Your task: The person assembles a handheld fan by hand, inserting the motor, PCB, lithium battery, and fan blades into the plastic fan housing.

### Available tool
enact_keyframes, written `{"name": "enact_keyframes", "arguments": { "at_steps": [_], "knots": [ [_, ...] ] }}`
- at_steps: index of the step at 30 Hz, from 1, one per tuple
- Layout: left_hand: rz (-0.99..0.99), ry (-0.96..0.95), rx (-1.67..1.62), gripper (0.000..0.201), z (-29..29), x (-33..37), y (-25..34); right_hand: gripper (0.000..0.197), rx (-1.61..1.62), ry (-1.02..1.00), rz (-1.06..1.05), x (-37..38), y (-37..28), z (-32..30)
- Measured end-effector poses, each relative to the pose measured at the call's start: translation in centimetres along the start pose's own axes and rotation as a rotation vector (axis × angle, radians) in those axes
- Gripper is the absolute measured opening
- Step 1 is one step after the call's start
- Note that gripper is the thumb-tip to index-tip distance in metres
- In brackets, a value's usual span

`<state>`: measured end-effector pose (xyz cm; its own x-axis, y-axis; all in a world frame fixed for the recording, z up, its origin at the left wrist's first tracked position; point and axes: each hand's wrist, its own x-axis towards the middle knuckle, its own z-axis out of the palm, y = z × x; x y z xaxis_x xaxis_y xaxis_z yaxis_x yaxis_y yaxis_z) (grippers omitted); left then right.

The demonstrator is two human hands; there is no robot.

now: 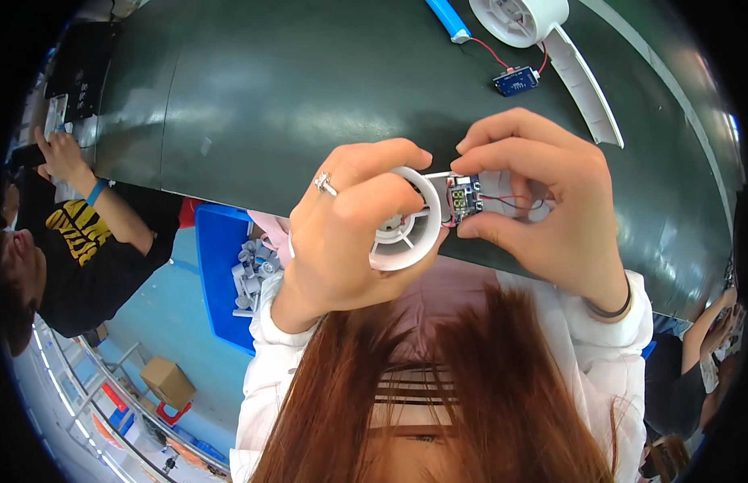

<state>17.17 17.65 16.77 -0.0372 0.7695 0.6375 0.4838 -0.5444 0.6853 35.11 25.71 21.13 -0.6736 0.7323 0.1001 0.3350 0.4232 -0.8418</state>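
My left hand [330,221] is wrapped round a white round fan housing [429,237] with spokes across its opening. Close beside it, my right hand [563,193] pinches a small dark circuit board [465,196] by its edges between fingertips and thumb. A digit display shows on the board's face. Thin red and dark wires [507,199] run from the board into the hollow of my right palm. Behind these fingers a white plastic part [493,180] is partly hidden; I cannot make out its full shape. Both hands are above the near edge of the dark green table [309,88].
Beyond my right hand lie another white fan head [523,24], its curved handle shell [587,88], a wired blue circuit board [516,81] and a blue battery [448,20]. A blue bin [215,278] of grey parts stands left. Co-workers' arms [120,217] show at both sides.
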Motion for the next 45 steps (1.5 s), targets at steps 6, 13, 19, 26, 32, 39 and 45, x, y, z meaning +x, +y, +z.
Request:
{"name": "enact_keyframes", "arguments": {
  "at_steps": [6, 13, 19, 26, 32, 39, 45],
  "knots": [
    [0.039, -0.014, 0.049, 0.049, 0.3, -0.5, 0.3, 0.041, -0.012, -0.008, 0.055, -0.8, -0.6, 0.2],
    [0.032, -0.047, 0.036, 0.047, -0.2, 0.2, 0.4, 0.038, 0.014, -0.016, 0.168, -0.1, -1.9, 0.1],
    [0.006, 0.034, 0.0, 0.045, 0.4, 1.0, -0.4, 0.034, -0.06, -0.09, 0.19, 1.9, -2.0, -1.1],
    [-0.067, -0.152, 0.13, 0.059, -0.3, 1.8, -1.0, 0.033, 0.089, -0.175, 0.096, 2.4, 1.1, -1.8],
    [-0.069, -0.167, 0.083, 0.058, -0.9, 1.0, -2.3, 0.029, 0.008, -0.121, 0.095, 2.8, 0.9, -0.4],
    [-0.034, -0.191, 0.083, 0.057, -0.8, 0.9, -2.0, 0.028, -0.077, -0.146, 0.168, 2.7, -0.5, -0.8],
    [0.008, -0.204, 0.123, 0.058, 0.3, 1.4, -1.7, 0.029, -0.099, -0.198, 0.052, 3.4, -0.2, -1.9]
  ]
}}
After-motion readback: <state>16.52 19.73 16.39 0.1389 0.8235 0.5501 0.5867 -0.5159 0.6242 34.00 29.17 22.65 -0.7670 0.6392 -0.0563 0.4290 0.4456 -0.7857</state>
